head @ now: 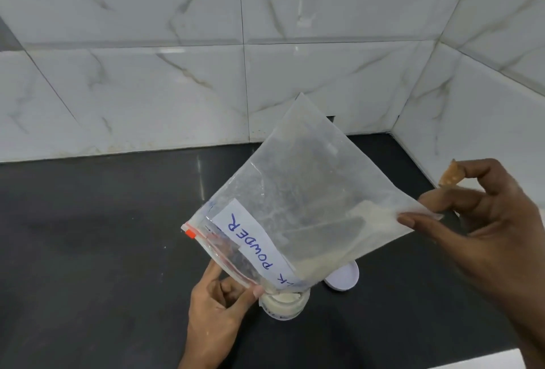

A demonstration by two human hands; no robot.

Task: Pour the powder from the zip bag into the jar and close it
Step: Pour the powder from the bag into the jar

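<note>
Zip bag (298,191) tilted between hands, mouth over jar (284,305).

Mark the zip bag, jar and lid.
zip bag (306,180), head view, clear middle panel.
jar (283,311), head view, front wall below rim.
lid (346,278), head view, exposed white face.

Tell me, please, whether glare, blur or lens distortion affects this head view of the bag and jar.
Head view: the wide lens bows the seams of the tiles; soft glare streaks lie on the tiles and the counter; the bag is sharp enough to read POWDER; the jar is partly hidden under it.
</note>
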